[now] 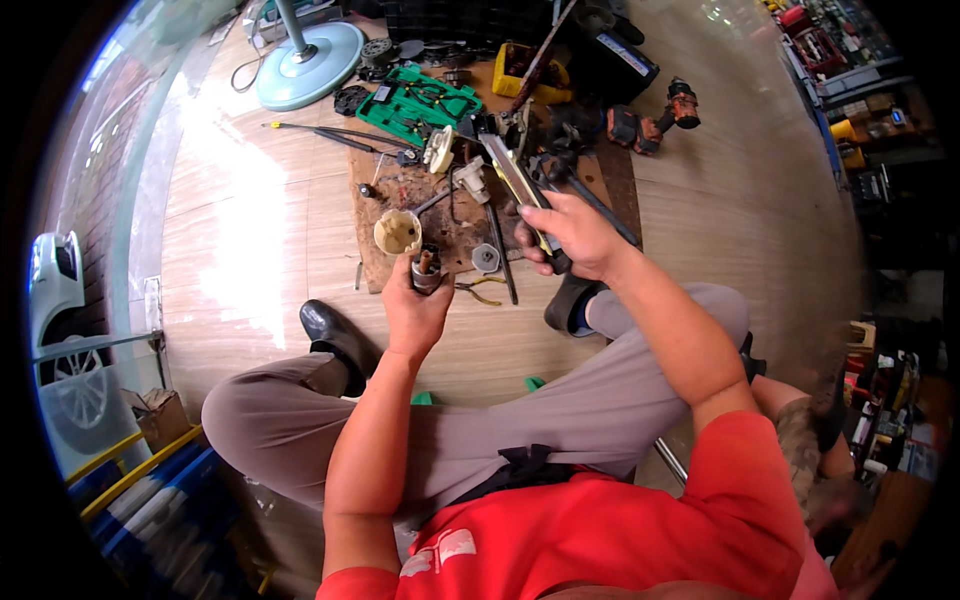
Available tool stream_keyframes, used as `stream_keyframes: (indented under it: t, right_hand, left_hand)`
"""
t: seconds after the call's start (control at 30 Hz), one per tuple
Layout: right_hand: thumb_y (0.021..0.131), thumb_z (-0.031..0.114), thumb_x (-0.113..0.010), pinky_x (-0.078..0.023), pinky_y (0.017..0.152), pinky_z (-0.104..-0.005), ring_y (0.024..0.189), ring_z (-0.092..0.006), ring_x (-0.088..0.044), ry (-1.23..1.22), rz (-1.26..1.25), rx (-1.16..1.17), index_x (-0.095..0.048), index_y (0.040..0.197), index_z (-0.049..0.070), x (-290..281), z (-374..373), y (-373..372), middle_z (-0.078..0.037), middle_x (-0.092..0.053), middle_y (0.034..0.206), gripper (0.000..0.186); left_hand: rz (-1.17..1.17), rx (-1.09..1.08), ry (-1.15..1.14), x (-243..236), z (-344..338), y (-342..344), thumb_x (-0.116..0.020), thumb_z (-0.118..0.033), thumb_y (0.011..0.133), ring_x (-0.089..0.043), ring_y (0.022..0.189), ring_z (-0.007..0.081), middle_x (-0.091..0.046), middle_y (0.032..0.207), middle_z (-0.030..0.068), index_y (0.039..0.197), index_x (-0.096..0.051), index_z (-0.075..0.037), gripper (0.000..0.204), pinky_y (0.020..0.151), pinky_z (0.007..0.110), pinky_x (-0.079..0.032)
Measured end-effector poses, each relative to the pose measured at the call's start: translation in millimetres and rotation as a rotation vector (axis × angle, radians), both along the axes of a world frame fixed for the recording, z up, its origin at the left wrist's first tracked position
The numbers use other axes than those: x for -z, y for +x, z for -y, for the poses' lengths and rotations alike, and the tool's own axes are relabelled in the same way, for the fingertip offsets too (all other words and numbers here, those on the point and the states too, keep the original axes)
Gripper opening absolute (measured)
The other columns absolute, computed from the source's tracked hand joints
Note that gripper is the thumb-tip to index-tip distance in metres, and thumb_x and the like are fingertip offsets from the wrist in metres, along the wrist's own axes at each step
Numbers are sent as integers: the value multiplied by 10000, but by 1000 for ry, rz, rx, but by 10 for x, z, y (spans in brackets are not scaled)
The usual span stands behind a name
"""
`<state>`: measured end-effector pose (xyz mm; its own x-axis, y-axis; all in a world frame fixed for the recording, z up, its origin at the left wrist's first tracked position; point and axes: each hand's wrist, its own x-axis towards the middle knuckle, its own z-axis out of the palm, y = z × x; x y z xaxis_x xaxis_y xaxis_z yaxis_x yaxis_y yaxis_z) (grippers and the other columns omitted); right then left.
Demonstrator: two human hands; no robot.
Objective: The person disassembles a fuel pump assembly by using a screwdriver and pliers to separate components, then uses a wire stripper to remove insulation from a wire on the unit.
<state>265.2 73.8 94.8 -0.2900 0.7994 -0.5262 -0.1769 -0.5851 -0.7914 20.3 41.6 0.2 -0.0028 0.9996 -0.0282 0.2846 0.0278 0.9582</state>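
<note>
My left hand (415,310) is closed round a short metal cylinder (427,274) with a dark top and copper-coloured parts inside. A cream plastic cup-shaped part (398,232) is just beyond my left fingers. In my right hand (575,237) is a long utility knife (518,180) with a black and yellow handle, its far end pointing away toward the cluttered board. Below and between the hands lie yellow-handled pliers (482,291), a round pale cap (485,258) and a dark rod (501,255). A white plastic fitting (470,181) sits farther off.
A stained wooden board (380,272) lies on the tiled floor under the parts. Beyond it are an open green tool case (418,104), a yellow bin (548,93) and a black battery (612,66). An orange cordless drill (655,122) lies right; a fan base (310,68) stands far left.
</note>
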Motion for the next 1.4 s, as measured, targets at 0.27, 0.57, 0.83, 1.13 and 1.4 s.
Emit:
stream_keyframes:
  t: [0.27, 0.57, 0.83, 1.13, 1.4]
  right_hand:
    - [1068, 407, -444, -493, 558, -386, 710, -234, -594, -144, -401, 292, -538, 1071, 101, 246, -132, -2, -105, -611, 855, 320]
    - [1083, 405, -386, -532, 626, -425, 723, -271, -638, -42, -436, 369, -545, 1071, 68, 257, -18, -506, -134, -643, 862, 373]
    - [1083, 389, -399, -578, 668, -400, 745, -258, -671, -13, -491, 441, -543, 1067, 48, 202, 82, -679, -132, -657, 875, 371]
    - [1083, 372, -402, -554, 633, -371, 710, -213, -654, 12, -449, 445, -545, 1041, 44, 311, 160, -768, -113, -658, 875, 360]
    - [1071, 436, -407, -520, 606, -384, 695, -228, -629, -82, -451, 286, -543, 1125, 68, 518, 619, -1139, -101, -624, 814, 396]
  left_hand:
    - [133, 102, -302, -66, 115, 97, -807, -111, 807, -529, 759, 111, -608, 845, 28, 1137, -582, 14, 419, 705, 279, -488]
    - [354, 118, -74, -27, 271, 346, -941, -192, 690, -578, 794, 142, -665, 910, 95, 1116, -562, -3, 600, 723, 330, -528]
    - [568, 23, -67, -180, 211, 366, -890, -33, 738, -609, 886, 103, -670, 997, 70, 1148, -514, 16, 558, 761, 268, -540]
    - [217, -4, 204, -45, 239, 287, -917, -95, 697, -629, 791, 196, -675, 951, 118, 1140, -542, 11, 590, 737, 330, -530]
    - [349, -116, 133, -340, -197, -59, -777, -20, 866, -562, 779, 77, -624, 901, -7, 1090, -542, -28, 325, 682, 227, -468]
